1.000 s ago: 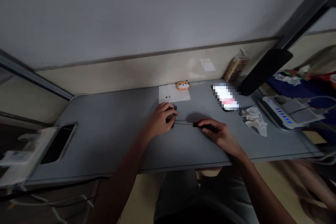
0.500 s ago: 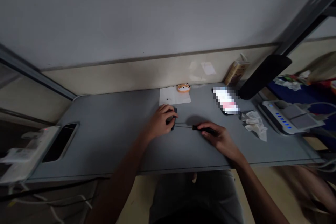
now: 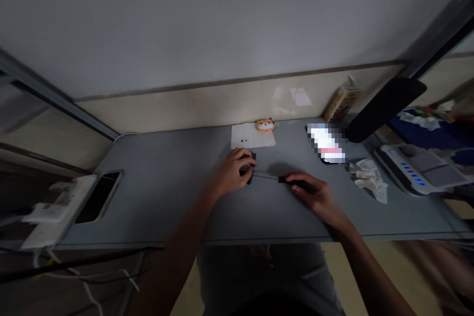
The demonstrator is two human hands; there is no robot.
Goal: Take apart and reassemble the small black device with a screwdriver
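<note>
My left hand (image 3: pixel 237 172) is closed around a small black part (image 3: pixel 253 159) on the grey tabletop; my fingers hide much of it, and its kind does not show. In my right hand (image 3: pixel 314 195) is a screwdriver (image 3: pixel 299 182) with a black handle and a thin metal shaft. The shaft lies nearly level and points left, its tip meeting or almost meeting the black part's right side. Just behind my left hand, a white paper sheet (image 3: pixel 255 138) bears two tiny dark pieces (image 3: pixel 243 140), perhaps screws. An orange and white animal-face case (image 3: pixel 265 125) rests on its back edge.
A lit phone (image 3: pixel 326 143) and a crumpled tissue (image 3: pixel 368 177) lie to the right, near a power strip (image 3: pixel 411 173). Behind them stand a black cylinder (image 3: pixel 387 108) and a carton (image 3: pixel 341 102). At far left is a dark-screened phone (image 3: pixel 99 197) beside a white strip with plugs (image 3: pixel 59 212).
The whole view has shifted, so things on the desk appear a little further right. Both hands keep their holds, and the screwdriver stays against or close to the black part.
</note>
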